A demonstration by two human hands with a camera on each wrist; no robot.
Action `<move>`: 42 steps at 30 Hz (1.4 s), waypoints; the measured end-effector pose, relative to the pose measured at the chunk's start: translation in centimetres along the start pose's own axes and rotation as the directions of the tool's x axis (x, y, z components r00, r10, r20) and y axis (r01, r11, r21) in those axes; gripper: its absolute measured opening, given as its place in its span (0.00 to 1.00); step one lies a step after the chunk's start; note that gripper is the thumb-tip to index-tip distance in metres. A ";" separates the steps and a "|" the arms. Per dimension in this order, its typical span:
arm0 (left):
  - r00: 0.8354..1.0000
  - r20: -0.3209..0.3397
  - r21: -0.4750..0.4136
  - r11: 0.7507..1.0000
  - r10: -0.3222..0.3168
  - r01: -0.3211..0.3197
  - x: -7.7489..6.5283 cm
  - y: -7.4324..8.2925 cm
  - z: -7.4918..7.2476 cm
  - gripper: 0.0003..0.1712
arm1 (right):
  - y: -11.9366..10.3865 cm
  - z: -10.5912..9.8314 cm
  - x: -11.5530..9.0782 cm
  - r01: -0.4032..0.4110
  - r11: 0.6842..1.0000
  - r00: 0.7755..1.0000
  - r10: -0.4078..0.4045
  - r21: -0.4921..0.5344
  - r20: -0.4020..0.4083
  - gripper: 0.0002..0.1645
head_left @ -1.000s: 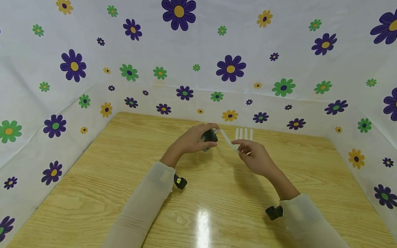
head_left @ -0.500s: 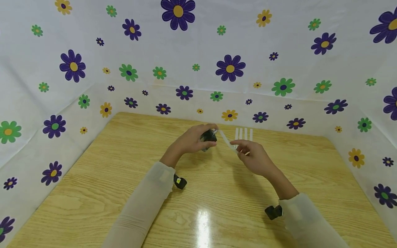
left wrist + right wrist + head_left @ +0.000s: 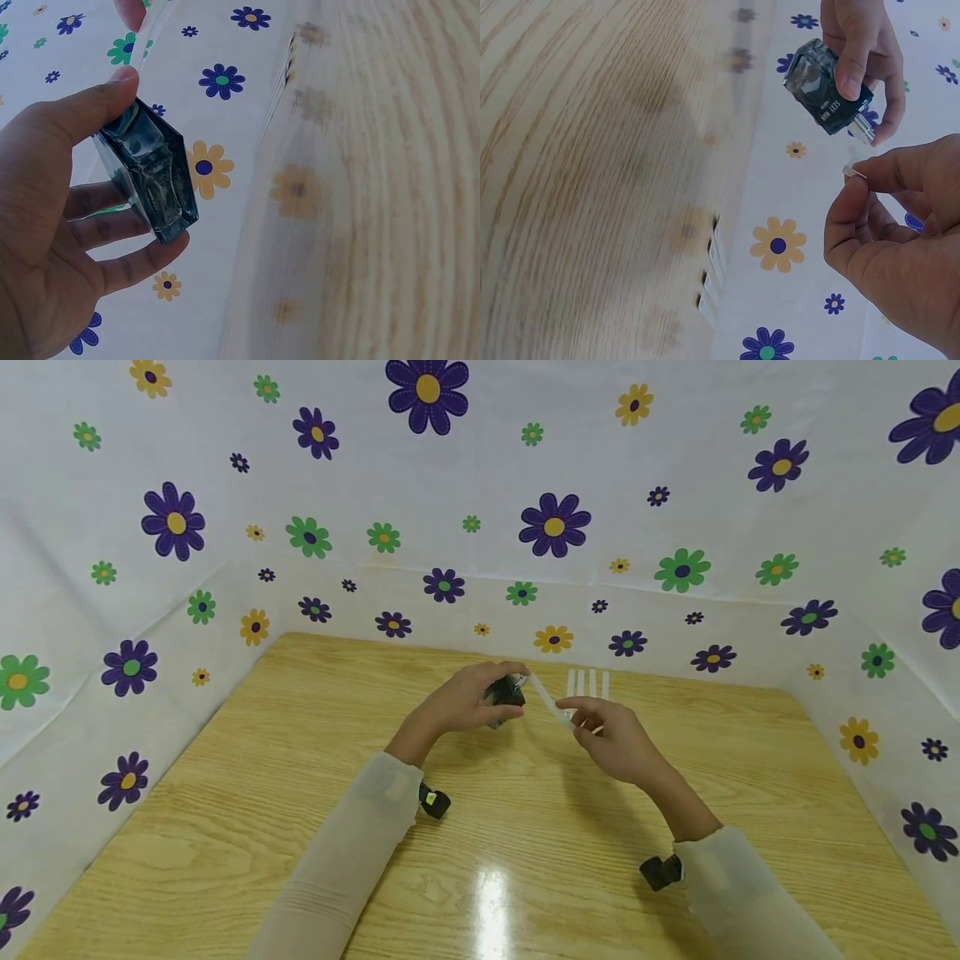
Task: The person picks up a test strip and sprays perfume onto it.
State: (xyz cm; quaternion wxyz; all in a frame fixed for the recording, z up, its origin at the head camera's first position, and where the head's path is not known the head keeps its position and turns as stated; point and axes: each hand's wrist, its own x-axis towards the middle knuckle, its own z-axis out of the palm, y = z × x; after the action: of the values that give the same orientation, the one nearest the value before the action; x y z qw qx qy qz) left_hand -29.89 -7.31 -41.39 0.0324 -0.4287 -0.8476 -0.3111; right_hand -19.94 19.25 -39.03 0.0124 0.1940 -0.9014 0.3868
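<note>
My left hand (image 3: 468,697) grips a dark, faceted glass perfume bottle (image 3: 821,86), its fingers and thumb round the sides. In the right wrist view the bottle is tilted, and its silver spray nozzle (image 3: 861,129) points toward the right hand, with the left index finger at the nozzle's end. My right hand (image 3: 618,743) pinches one end of a narrow white paper strip (image 3: 543,692) between thumb and fingertips. The strip slants up to the left, its far end close by the nozzle. In the left wrist view the bottle's glass (image 3: 161,176) shows while the nozzle is hidden.
Several white paper strips (image 3: 592,682) lie side by side at the back of the wooden table (image 3: 337,710), just beyond the right hand. A white cloth (image 3: 360,485) with printed flowers walls in the back and both sides. A small black camera (image 3: 662,872) sits at the right wrist.
</note>
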 end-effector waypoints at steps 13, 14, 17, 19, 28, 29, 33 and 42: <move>1.000 -0.008 -0.015 1.000 -0.008 0.008 -0.1 0.0 0.1 0.35 | -0.1 0.0 0.0 0.006 1.000 1.000 -0.006 0.007 0.002 0.24; 1.000 -0.009 -0.014 1.000 -0.008 0.008 -0.1 0.0 0.1 0.35 | 0.0 0.0 0.0 0.005 1.000 1.000 -0.005 0.008 0.003 0.24; 1.000 -0.009 -0.018 1.000 0.006 -0.006 -0.1 -0.1 0.0 0.35 | 0.0 0.1 0.0 0.002 1.000 1.000 -0.002 0.010 0.002 0.24; 1.000 -0.007 -0.021 1.000 0.011 -0.011 -0.1 -0.1 0.0 0.35 | 0.1 0.1 -0.1 0.002 1.000 1.000 -0.002 0.009 -0.003 0.24; 1.000 -0.014 -0.033 0.999 0.012 -0.013 -0.1 0.1 -0.2 0.35 | 0.7 -0.6 -0.2 -0.024 1.000 0.999 0.024 -0.010 -0.032 0.23; 1.000 -0.015 -0.034 0.999 0.014 -0.015 -0.1 0.2 -0.2 0.35 | 0.9 -0.8 -0.2 -0.032 0.999 0.999 0.032 -0.009 -0.034 0.23; 1.000 -0.013 -0.033 0.999 0.009 -0.009 -0.1 0.2 -0.3 0.35 | 1.5 -1.4 -0.3 -0.065 0.998 0.997 0.065 -0.007 -0.038 0.24; 1.000 -0.030 -0.027 1.000 -0.008 0.008 -0.2 0.2 -0.3 0.35 | 3.0 -2.7 -0.6 -0.128 0.992 0.991 0.129 0.023 -0.044 0.26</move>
State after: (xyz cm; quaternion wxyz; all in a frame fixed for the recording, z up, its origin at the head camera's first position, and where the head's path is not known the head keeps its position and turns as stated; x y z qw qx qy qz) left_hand -29.63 -7.51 -41.12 0.0381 -0.4210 -0.8444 -0.3290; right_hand -20.80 23.27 -39.34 0.0058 0.1270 -0.9076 0.4001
